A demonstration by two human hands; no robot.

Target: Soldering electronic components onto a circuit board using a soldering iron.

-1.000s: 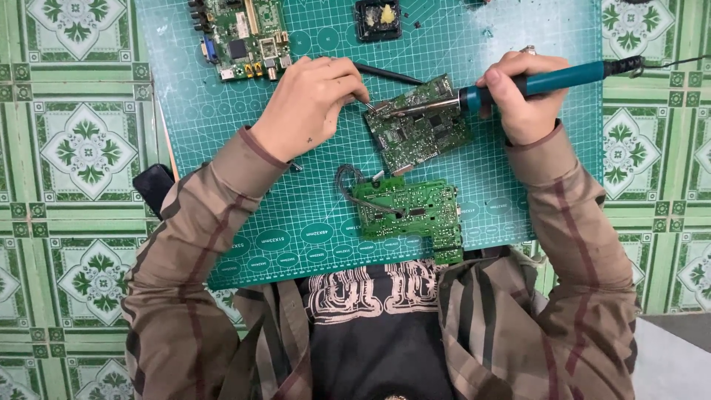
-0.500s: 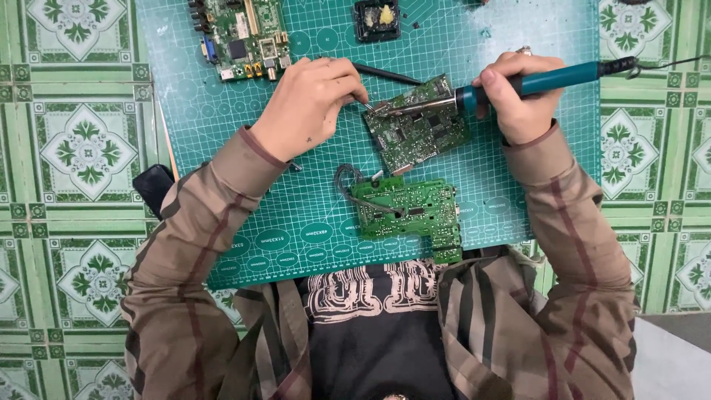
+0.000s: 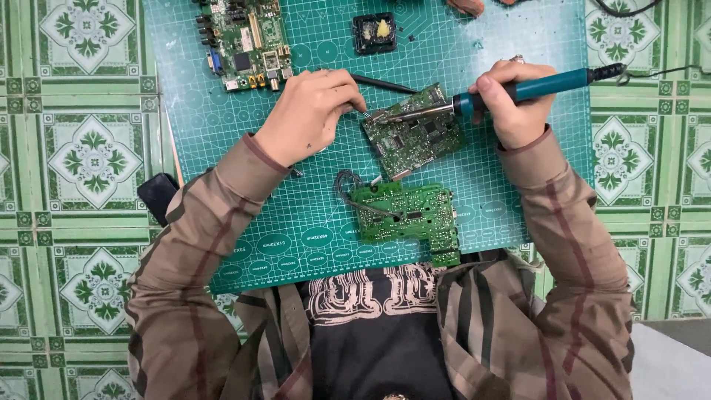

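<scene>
Gripping a teal-handled soldering iron (image 3: 518, 92), the right hand (image 3: 515, 104) was closed around the handle, with the metal tip lying across the top edge of a small green circuit board (image 3: 415, 133). That board sat tilted near the middle of the green cutting mat (image 3: 222, 148), which lay on a green patterned tiled floor (image 3: 89, 163). The left hand (image 3: 311, 115) was curled just left of the board, its fingertips (image 3: 354, 100) pinched together at the board's upper left corner, close to the iron's tip; whether they held something thin could not be told. A black pen-like tool (image 3: 381, 83) lay on the mat just above the hands. A second, larger green circuit board (image 3: 407, 215) with a grey wire loop lay nearer the mat's near edge, apart from the first. A bigger board with connectors (image 3: 244, 44) rested toward the mat's far left corner, and a small black square tin (image 3: 374, 33) sat by the far edge.
</scene>
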